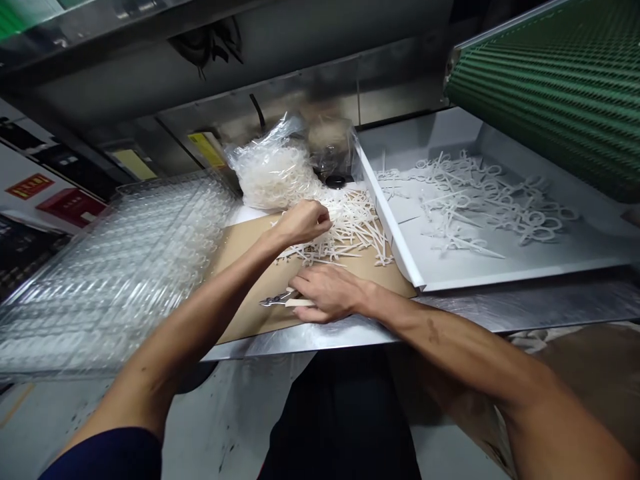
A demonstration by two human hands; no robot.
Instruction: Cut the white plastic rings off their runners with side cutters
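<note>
Nippers (299,303): wrapped up in the right hand (330,293), tip aimed left, probably to keep the other hand free.
Left hand (306,223): curled over the white plastic pieces (353,230), honestly can't tell if pinching one.
White plastic pieces: heaped just beyond both hands, likely for a short reach.
Cardboard (250,320): spread beneath both hands and that heap, maybe to save the metal bench (295,341) from scratches.
Clear bag (280,167): parked past the left hand, crammed with whitish stuff, spares at a guess.
Grey tray (385,213): set right of both hands, raised wall presumably stopping its loose pieces (500,193) from mixing in.
</note>
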